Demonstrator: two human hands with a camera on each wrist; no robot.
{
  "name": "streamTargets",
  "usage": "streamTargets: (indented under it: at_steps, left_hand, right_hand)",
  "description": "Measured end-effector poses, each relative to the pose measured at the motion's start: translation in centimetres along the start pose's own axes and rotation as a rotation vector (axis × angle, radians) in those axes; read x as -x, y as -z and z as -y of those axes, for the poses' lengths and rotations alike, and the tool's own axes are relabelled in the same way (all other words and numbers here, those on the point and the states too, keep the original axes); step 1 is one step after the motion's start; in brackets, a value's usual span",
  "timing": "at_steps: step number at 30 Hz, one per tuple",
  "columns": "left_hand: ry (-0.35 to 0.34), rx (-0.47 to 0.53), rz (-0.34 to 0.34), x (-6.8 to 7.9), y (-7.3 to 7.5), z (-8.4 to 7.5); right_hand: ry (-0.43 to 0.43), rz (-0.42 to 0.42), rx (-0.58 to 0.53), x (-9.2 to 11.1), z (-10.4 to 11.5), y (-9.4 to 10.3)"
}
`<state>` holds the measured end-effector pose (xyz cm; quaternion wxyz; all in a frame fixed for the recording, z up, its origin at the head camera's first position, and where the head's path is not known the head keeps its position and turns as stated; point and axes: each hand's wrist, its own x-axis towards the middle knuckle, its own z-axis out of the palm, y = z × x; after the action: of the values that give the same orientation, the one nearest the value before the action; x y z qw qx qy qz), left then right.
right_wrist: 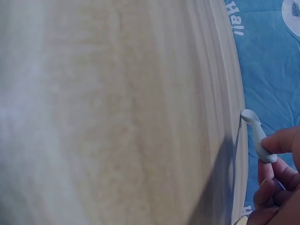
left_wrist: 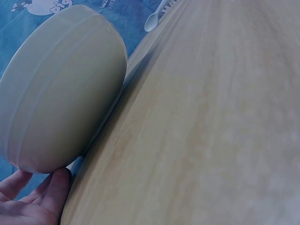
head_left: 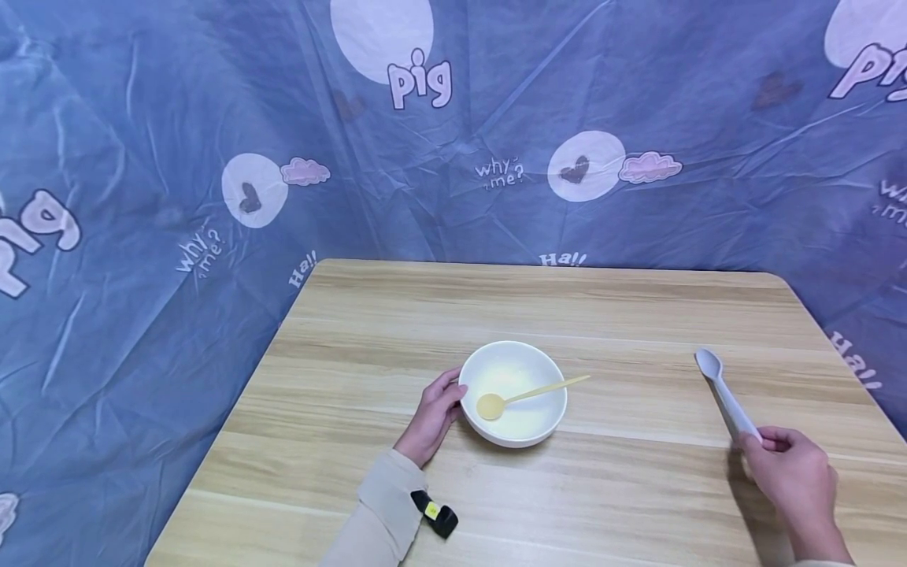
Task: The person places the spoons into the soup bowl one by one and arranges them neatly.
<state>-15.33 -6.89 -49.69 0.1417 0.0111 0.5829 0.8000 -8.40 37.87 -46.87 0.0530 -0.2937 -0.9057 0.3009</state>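
A white bowl [head_left: 538,425] stands upright on the table. Inside it lies a pale yellow spoon [head_left: 490,406], its thin handle leaning over the right rim. My left hand [head_left: 434,413] grips the bowl's left side, thumb near the rim; the left wrist view shows those fingers [left_wrist: 55,192] against the outer wall of the bowl [left_wrist: 70,89]. Over on the right, my right hand [head_left: 797,472] pinches the handle end of a light grey-white spoon [head_left: 733,405]. In the right wrist view thumb and fingers hold that spoon [right_wrist: 258,133], its bowl end pointing away from the hand.
The wood-grain table [head_left: 340,331] has rounded far corners. A blue patterned cloth [head_left: 453,213] hangs behind it and along both sides. A black strap with a small device [head_left: 434,513] is on the left sleeve [head_left: 383,504].
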Motion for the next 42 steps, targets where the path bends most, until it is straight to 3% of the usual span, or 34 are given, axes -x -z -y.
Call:
streamTargets:
  at_steps: [18, 42]
  left_hand:
    - [0.003, -0.01, -0.004, 0.0, 0.1, 0.0]
    - [-0.006, -0.007, -0.004, -0.1, 0.0, 0.0]
  right_hand:
    - [-0.072, -0.08, -0.09, 0.0, 0.9, 0.5]
    - [-0.103, -0.195, -0.19, 0.2, 1.3, 0.7]
